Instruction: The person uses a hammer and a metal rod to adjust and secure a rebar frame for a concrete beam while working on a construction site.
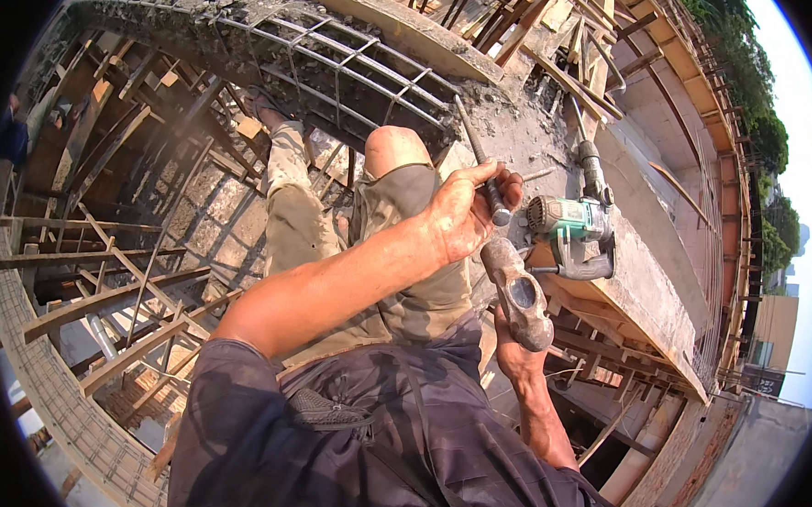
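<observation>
My left hand [466, 210] is closed around a steel chisel [472, 138], its tip pointing away toward the broken concrete and its struck end showing below my fingers. Just under that end is the worn metal head of a hammer [518, 292]. My right hand [518, 350] grips the hammer from beneath, and the head hides most of its handle. Right of the chisel, a green and grey rotary hammer drill [569, 219] lies on the concrete, with its bit pointing away from me.
Exposed rebar [350, 59] runs along an open beam beyond my knees. Rough concrete [532, 123] surrounds the chisel tip. At left, timber props [120, 310] cross a deep drop. Loose planks [588, 51] lie at the far right, and a formwork edge [630, 320] slopes down on the right.
</observation>
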